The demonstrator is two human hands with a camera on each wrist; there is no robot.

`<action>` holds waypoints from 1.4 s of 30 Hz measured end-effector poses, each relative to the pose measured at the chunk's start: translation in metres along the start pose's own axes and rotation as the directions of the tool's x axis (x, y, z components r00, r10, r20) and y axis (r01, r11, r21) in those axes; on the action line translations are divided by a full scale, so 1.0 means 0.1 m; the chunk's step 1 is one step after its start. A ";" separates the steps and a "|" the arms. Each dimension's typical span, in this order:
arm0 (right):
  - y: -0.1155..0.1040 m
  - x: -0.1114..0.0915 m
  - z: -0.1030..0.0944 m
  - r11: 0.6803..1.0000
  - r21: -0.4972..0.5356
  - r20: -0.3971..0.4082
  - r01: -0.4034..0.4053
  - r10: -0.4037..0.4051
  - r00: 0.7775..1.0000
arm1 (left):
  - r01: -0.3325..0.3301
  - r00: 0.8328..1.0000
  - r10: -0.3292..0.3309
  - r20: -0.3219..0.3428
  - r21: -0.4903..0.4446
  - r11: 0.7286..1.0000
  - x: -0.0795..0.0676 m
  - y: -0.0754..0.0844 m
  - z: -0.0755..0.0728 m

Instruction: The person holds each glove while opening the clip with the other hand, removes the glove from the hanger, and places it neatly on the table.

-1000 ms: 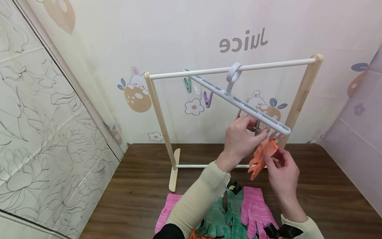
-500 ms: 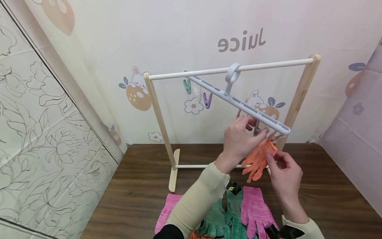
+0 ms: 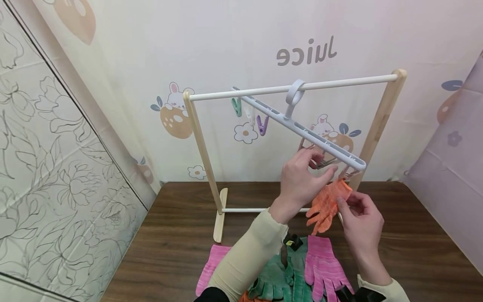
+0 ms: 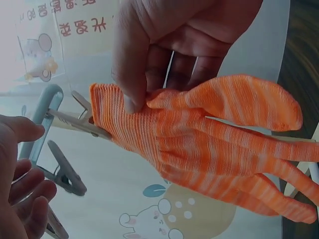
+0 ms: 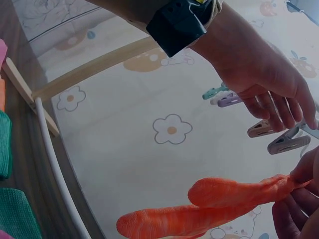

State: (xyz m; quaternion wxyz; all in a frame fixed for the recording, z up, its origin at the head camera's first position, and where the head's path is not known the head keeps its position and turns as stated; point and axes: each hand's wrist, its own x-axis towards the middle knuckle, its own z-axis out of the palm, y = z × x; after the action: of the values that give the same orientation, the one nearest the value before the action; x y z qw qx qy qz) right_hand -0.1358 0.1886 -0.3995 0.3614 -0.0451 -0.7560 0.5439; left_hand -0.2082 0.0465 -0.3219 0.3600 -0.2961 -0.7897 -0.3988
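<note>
An orange striped knit glove (image 3: 327, 203) hangs fingers down under the near end of a pale grey clip hanger (image 3: 313, 135). A clothes peg (image 4: 79, 123) bites one corner of its cuff. My right hand (image 3: 363, 222) pinches the other side of the cuff between thumb and fingers. My left hand (image 3: 302, 180) is beside the hanger's near half, fingers loosely bent and thumb apart. In the right wrist view, a grey peg (image 5: 289, 143) and a brownish peg (image 5: 260, 130) dangle just below its fingers.
The hanger hooks over the top bar (image 3: 347, 82) of a wooden stand. Green, white and purple pegs (image 3: 263, 125) hang at its far end. Pink gloves (image 3: 326, 264) and green gloves (image 3: 273, 274) lie on the dark table (image 3: 166, 247). A printed cloth (image 3: 226, 50) stands behind.
The glove has turned from edge-on to broadside, its fingers spread out. My left hand has shifted slightly left and down, away from the middle pegs. The right hand still pinches the cuff.
</note>
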 end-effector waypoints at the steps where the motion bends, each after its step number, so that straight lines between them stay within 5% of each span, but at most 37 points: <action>1: 0.00 0.00 0.00 1.000 -0.004 0.001 -0.004 0.004 1.000 | -0.007 1.000 0.007 0.006 0.002 1.000 0.00 0.01 0.00; 13: -0.02 -0.06 0.01 0.999 -0.045 0.041 -0.030 0.032 0.999 | -0.020 0.988 0.021 0.154 -0.009 1.000 -0.07 0.11 0.02; 24: -0.01 -0.10 0.07 0.999 -0.030 0.045 0.042 -0.041 0.998 | -0.012 0.971 0.014 0.238 -0.009 1.000 -0.10 0.16 0.10; 42: -0.01 -0.13 0.10 0.995 -0.034 0.061 0.090 -0.088 0.994 | -0.041 0.983 0.049 0.175 -0.047 0.998 -0.14 0.14 0.17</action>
State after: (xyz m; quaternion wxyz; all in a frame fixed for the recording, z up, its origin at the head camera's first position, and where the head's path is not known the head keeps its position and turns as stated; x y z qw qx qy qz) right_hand -0.1321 0.1749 -0.4068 0.3618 -0.0019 -0.7774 0.5145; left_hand -0.1953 0.0653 -0.3351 0.2914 -0.3555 -0.8028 -0.3798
